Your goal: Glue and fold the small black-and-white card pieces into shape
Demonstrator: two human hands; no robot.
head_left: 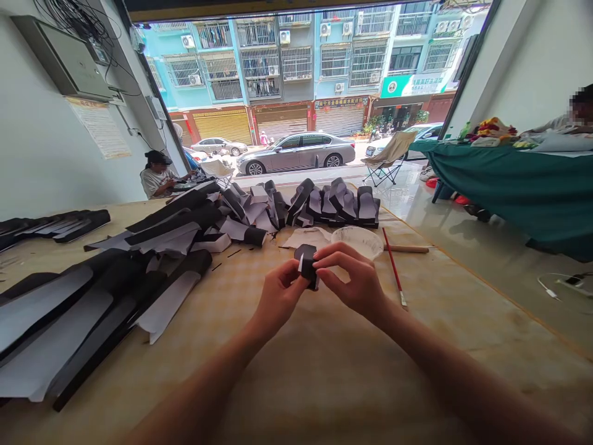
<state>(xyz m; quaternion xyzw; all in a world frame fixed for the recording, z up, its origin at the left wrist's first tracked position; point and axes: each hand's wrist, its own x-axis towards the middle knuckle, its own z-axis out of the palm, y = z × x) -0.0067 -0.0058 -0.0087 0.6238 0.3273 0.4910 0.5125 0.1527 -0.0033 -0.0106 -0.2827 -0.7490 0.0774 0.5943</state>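
Small black folded piece (306,266), white inner face showing, pinched between left hand (278,296) and right hand (347,278), both nearly closed on it, above mid-bench (324,395). Translucent dish (356,241) just beyond; black-and-white strips (106,296) toward left edge.

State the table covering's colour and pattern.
The table covering is tan with a checked pattern, head view.

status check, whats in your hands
Left hand, right hand both pinching small black piece with white edge. Shallow white dish just beyond right hand. Red-handled brush to right.
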